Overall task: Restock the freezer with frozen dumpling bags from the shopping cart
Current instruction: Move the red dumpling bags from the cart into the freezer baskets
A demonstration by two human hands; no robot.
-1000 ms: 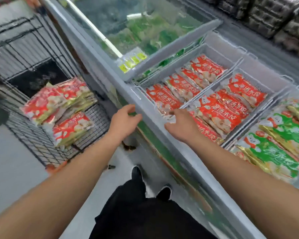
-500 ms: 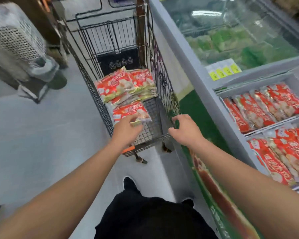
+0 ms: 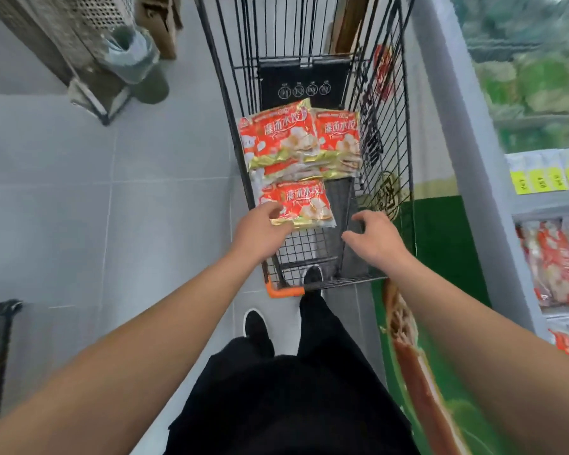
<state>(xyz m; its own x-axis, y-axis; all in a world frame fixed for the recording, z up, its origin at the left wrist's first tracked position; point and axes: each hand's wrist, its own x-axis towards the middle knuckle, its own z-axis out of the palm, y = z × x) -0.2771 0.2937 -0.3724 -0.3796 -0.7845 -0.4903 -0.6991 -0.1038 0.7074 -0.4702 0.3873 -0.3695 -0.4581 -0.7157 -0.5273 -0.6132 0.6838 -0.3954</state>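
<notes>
1. Black wire shopping cart (image 3: 388, 133) stands mid-frame, just beside the freezer (image 3: 447, 103) at right; bare mesh lies nearest.
2. Left hand (image 3: 260, 229) touches the nearest dumpling bag (image 3: 301, 203), grip unclear.
3. Right hand (image 3: 375, 236) hovers loosely curled, holding nothing.

The left hand (image 3: 260, 229) reaches into the shopping cart (image 3: 312, 254), apparently touching the nearest dumpling bag (image 3: 304, 203). The right hand (image 3: 373, 238) hovers beside it, fingers loosely curled, beside the freezer (image 3: 467, 152).

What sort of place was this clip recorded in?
Most likely a supermarket aisle: a wire shopping cart holds red dumpling bags, and beside it stands a chest freezer with yellow price tags and more red bags inside.
</notes>
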